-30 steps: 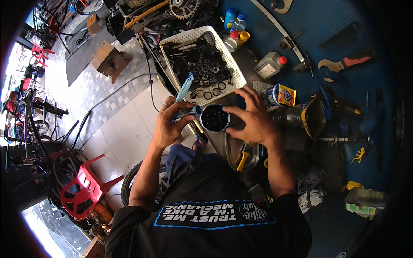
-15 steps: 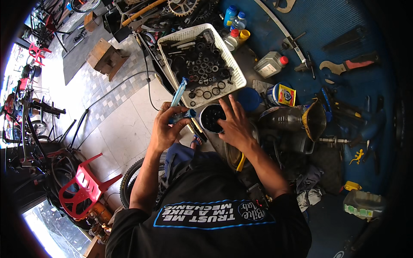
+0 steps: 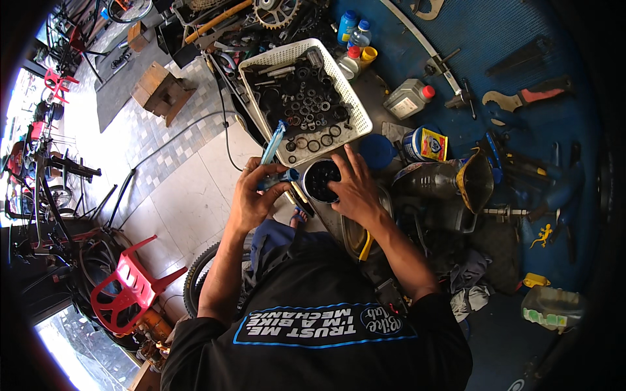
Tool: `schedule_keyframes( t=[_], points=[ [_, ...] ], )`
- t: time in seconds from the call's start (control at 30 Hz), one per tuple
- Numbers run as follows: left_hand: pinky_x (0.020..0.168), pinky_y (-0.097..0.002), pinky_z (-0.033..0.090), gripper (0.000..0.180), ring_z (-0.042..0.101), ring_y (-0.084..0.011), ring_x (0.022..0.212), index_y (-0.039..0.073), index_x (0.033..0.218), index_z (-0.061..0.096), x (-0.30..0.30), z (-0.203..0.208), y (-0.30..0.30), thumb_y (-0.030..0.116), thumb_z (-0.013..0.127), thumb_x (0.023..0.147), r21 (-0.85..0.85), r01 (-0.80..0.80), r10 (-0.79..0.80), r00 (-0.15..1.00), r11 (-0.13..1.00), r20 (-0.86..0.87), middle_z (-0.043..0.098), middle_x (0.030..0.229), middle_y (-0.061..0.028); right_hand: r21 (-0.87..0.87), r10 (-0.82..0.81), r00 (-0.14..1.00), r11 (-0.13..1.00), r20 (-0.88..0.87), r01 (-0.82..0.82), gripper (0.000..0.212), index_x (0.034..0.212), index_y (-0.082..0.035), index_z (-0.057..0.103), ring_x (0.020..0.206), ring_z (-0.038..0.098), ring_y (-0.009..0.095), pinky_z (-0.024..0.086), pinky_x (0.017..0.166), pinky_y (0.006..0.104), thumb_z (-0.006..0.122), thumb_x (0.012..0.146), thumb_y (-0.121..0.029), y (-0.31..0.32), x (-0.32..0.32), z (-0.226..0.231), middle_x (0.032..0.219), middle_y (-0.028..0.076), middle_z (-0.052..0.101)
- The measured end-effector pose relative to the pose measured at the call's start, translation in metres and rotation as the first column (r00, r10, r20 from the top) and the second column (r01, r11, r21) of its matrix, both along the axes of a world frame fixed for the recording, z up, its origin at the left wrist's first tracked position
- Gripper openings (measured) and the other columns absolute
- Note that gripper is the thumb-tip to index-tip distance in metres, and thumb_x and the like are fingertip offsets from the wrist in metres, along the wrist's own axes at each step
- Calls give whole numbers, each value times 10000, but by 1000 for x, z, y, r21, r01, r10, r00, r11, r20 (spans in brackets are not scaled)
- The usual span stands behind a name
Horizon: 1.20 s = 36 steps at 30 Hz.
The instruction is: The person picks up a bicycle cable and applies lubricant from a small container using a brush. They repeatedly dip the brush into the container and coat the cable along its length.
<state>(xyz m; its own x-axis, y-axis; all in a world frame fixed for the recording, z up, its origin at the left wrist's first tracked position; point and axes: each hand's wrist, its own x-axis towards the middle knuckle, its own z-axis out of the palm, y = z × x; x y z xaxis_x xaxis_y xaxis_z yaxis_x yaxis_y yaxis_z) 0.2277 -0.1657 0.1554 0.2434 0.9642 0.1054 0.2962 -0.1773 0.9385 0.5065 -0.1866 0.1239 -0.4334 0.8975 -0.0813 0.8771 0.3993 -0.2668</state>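
The left hand [image 3: 255, 194] pinches a short blue piece [image 3: 280, 178] between its thumb and fingers. A long, light blue strip [image 3: 274, 143] sticks up from the same hand, pointing at the basket. I cannot tell if the strip and the short piece are joined. The right hand [image 3: 355, 194] is at the side of a round tub [image 3: 306, 185]. Its pointing finger reaches out past the rim, a bit away from the finger next to it, and its thumb is bent in at the tub's edge. I cannot tell if those fingers pinch anything. The tub sits between the two hands, with lots of dark stuff inside.

Just past the tub is a white basket [image 3: 347, 88] with holes in its sides. It holds rings [image 3: 314, 145] and many small, dark bits. A round blue lid [image 3: 376, 151] lies just beside the basket's corner. Next to the lid is a blue and white can [image 3: 430, 144] with a yellow and red label. Near that lies a cut clear bottle [image 3: 427, 180]. A yellow handle [image 3: 366, 247] is below the right hand. A grey bottle [image 3: 405, 99] with a red cap lies farther up. Far off to the left, a red chair [image 3: 135, 280] stands on the floor.
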Motion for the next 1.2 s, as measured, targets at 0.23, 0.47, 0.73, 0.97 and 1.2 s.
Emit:
schedule_keyframes(
  t=[0.23,0.47,0.73,0.97,1.2],
  points=[
    [891,-386,546,353,675,-280,1025,27,1186,747,0,-1,-1,148,886,885,-7,12,-12,1000,1000,1,660,1106,-119,-1,-60,985,998,-162,60,585,1153,-115,694,1613,166,511,245,1301,630,990,667,-250,-2,12,-4,1638,192,344],
    [895,-383,541,369,667,-282,1029,38,1152,737,4,2,-2,105,915,835,33,10,-9,1000,999,-16,657,1091,-112,-68,-46,797,998,-603,6,629,1324,-92,644,1610,170,520,208,1298,606,910,792,-297,-9,11,57,1667,238,293],
    [909,-410,545,423,662,-308,1033,61,1129,743,18,9,-7,77,955,763,102,-48,55,996,994,-68,648,1106,-117,10,15,715,1000,-699,-11,580,1413,-75,638,1603,192,501,204,1299,593,814,885,-239,-21,-15,66,1667,249,297],
    [921,-464,547,405,648,-370,1081,80,1158,739,24,16,-10,71,916,794,270,-24,74,981,963,-178,649,1134,-149,144,16,825,986,-565,79,554,1320,-20,677,1581,232,517,242,1287,615,825,820,-208,-22,-29,71,1601,255,375],
    [930,-496,547,397,646,-398,1109,101,1203,729,24,14,-15,86,882,837,313,-7,93,960,950,-262,634,1190,-172,206,-5,893,972,-450,110,488,1237,-7,727,1567,274,497,289,1266,603,825,828,-256,-24,-39,84,1559,237,429]
  ],
)
